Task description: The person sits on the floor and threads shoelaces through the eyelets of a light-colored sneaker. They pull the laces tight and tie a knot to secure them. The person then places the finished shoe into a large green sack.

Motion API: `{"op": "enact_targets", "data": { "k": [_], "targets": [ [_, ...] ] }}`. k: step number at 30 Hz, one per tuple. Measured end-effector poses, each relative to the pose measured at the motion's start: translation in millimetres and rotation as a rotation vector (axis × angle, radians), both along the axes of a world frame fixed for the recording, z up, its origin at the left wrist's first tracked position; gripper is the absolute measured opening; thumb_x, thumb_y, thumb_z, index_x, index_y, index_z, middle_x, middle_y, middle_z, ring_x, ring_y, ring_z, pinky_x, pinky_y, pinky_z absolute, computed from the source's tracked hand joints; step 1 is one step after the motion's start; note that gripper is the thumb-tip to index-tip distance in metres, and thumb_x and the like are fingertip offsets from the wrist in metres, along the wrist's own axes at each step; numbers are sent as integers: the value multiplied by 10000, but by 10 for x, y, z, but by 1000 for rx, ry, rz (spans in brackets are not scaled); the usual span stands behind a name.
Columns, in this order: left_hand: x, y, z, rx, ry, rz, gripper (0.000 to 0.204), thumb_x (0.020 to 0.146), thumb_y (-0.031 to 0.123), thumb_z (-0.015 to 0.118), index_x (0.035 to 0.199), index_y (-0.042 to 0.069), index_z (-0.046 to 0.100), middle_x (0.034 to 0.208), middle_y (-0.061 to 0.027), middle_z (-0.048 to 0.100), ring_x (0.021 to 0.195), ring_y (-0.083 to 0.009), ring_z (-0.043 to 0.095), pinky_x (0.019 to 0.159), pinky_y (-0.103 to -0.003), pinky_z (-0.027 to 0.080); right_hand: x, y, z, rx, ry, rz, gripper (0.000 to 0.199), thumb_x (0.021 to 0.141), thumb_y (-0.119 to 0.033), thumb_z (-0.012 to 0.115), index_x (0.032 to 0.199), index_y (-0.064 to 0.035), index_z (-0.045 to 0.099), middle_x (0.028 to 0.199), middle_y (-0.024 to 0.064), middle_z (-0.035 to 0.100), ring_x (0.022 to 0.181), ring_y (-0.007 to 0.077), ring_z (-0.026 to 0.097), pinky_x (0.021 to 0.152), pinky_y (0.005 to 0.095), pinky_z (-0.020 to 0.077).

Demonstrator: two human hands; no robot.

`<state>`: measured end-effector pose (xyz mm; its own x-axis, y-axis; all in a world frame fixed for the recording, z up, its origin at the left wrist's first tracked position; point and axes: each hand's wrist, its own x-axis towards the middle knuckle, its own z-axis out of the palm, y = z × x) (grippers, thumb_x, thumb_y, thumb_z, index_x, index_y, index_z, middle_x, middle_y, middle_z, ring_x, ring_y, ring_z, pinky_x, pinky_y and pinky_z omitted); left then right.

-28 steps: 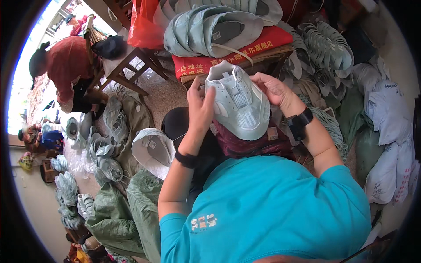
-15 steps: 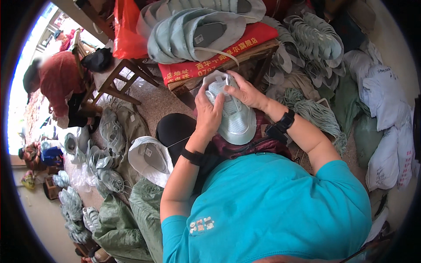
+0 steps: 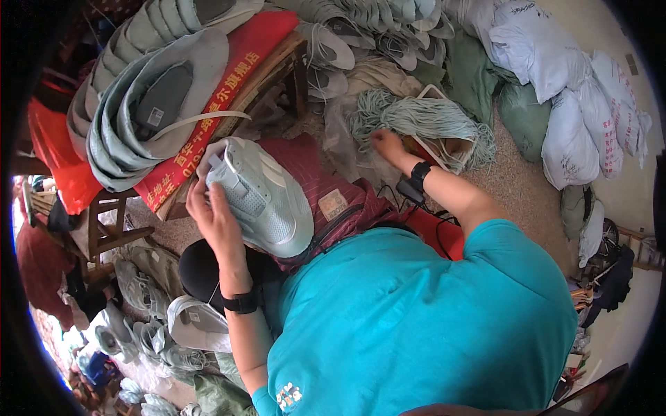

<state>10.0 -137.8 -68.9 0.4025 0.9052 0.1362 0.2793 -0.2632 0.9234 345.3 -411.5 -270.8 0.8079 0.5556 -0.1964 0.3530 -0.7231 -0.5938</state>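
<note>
Pale-green sneaker (image 3: pixel 260 201) lies sole-side against the maroon cloth (image 3: pixel 326 184) on the person's lap, steadied by the left hand (image 3: pixel 215 218) gripping its tongue end, while the right hand (image 3: pixel 385 144) reaches out, fingers pinching into the bundle of green laces (image 3: pixel 423 121).

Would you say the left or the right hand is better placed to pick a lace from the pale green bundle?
Probably the right hand: it already rests on the lace bundle, while the left hand holds the shoe.
</note>
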Motion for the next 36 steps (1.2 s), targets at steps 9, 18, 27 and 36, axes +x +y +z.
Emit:
{"op": "enact_targets", "data": {
  "k": [9,18,27,36],
  "targets": [
    [21,-130,173,-425,-458,82,244,1025,196,533,1167,0,559,1054,-48,635,942,-101,583,866,-255,468,693,-96,133,-192,-492,-14,220,805,-141,642,997,-50,701,1038,182,598,1021,392,550,873,468,462],
    [-101,-267,503,154,-174,53,277,953,36,597,1214,-33,534,1247,-117,539,994,-128,550,927,-284,449,704,326,482,-311,-213,89,225,840,-250,673,931,-47,706,876,165,687,876,328,647,755,445,507],
    [280,-625,1124,-413,-308,-710,589,893,65,678,1424,-8,433,1445,-124,469,921,-116,605,832,-278,512,-1207,1004,2797,735,-71,913,95,881,-74,652,972,-45,651,827,104,663,758,268,670,642,336,516],
    [-427,-494,1015,-426,23,-615,173,979,166,599,972,24,697,779,-3,595,757,-121,519,730,-260,447,-744,955,2975,635,-186,388,65,930,-104,623,946,-43,636,772,46,613,668,98,555,608,258,458]
  ]
}}
